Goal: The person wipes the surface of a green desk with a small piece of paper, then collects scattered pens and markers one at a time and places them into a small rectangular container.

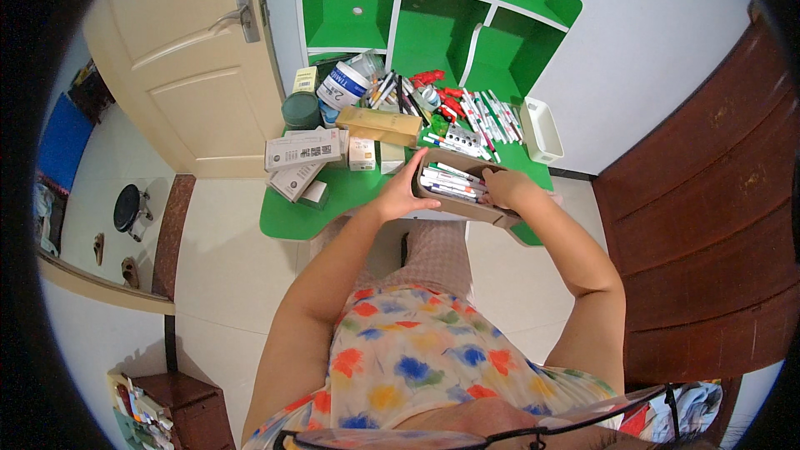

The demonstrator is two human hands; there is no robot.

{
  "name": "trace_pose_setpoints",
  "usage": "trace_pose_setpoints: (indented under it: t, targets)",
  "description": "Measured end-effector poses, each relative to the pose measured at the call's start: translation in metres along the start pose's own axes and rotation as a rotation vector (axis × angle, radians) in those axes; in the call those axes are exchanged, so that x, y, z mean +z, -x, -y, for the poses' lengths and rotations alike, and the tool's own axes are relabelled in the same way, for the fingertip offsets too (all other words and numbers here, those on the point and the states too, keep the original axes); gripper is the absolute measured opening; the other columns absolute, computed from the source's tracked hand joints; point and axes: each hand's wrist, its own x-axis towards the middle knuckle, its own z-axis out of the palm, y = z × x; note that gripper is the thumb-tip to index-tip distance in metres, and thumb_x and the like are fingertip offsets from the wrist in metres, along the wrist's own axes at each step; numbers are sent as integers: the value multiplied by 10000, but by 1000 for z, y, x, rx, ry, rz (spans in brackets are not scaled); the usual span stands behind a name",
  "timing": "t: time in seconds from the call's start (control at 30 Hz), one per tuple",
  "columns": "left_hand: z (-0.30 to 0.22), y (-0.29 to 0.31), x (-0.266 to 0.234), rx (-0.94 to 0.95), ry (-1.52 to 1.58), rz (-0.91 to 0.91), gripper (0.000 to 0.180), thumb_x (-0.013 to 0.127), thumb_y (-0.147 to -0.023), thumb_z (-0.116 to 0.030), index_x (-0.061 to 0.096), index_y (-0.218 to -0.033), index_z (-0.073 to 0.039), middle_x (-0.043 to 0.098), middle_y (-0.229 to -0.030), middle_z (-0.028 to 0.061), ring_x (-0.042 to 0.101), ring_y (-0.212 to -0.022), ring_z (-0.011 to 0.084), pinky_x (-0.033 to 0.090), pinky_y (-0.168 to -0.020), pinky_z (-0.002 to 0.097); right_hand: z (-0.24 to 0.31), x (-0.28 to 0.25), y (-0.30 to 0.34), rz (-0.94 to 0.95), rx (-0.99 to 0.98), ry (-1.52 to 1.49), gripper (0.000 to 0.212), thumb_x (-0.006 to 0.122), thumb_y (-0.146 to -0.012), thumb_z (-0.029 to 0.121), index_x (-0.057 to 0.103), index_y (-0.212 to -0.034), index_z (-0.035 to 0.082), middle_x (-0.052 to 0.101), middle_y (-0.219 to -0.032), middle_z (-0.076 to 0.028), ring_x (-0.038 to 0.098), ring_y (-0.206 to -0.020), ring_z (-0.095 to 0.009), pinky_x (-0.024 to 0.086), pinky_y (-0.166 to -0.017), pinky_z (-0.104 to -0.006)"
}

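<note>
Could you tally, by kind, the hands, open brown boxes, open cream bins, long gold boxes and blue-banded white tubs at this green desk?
Hands: 2 (left hand, right hand)
Open brown box: 1
Open cream bin: 1
Long gold box: 1
Blue-banded white tub: 1
Total: 6

From where I stand, I see a person in a loose, pale cream top [417, 358] of light-looking fabric, splashed with blurry blossoms in orange-red, royal blue and mustard yellow, with touches of soft green. Its print runs right out to the shoulders; below that, both arms are bare, down to the uncovered left hand [400, 194] and right hand [510, 190]. The trousers [439, 254] are a muted pinkish beige with a small checked pattern. The glasses [575, 421] have clear lenses and thin, dark frames.
</note>
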Motion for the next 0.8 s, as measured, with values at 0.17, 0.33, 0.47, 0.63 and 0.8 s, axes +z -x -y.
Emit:
trace_pose_setpoints:
  t: [0.17,0.33,0.47,0.63,0.8]
  targets:
    - [-3,0,0,-11,24,13,1085,833,-640,-251,137,-1463,-128,344,-1422,213,344,-1318,329,305,-1074,396,-8,20,-8,-212,-183,-205,408,593,-863,293,462,-1121,4,643,-945,-221,621,-884,-375,478,-749,-440]
    - [5,-1,0,-20,20,7,1085,838,-631,-259,145,-1457,-134,358,-1414,205,361,-1306,325,314,-1064,392,-8,11,-10,-361,-181,-214,300,592,-840,268,559,-990,9,649,-875,-211,630,-826,-363,487,-719,-452]
    - [12,-4,3,13,49,11,1083,839,-630,-261,150,-1455,-133,361,-1412,200,364,-1305,324,319,-1059,388,-25,-12,-17,-520,-68,-251,232,601,-814,271,646,-837,45,658,-845,-190,637,-808,-347,498,-701,-468]
    - [15,-5,2,40,31,11,1080,838,-632,-269,155,-1455,-120,359,-1412,198,355,-1312,320,315,-1060,387,-73,-12,-76,-605,-33,-312,240,671,-765,284,625,-790,49,643,-768,-182,619,-751,-350,482,-674,-437]
    - [6,-5,-1,59,6,19,1085,835,-642,-269,143,-1462,-111,356,-1417,201,358,-1310,322,312,-1060,391,-98,-2,-134,-509,-43,-371,267,690,-746,306,625,-799,52,652,-800,-178,627,-787,-333,482,-707,-435]
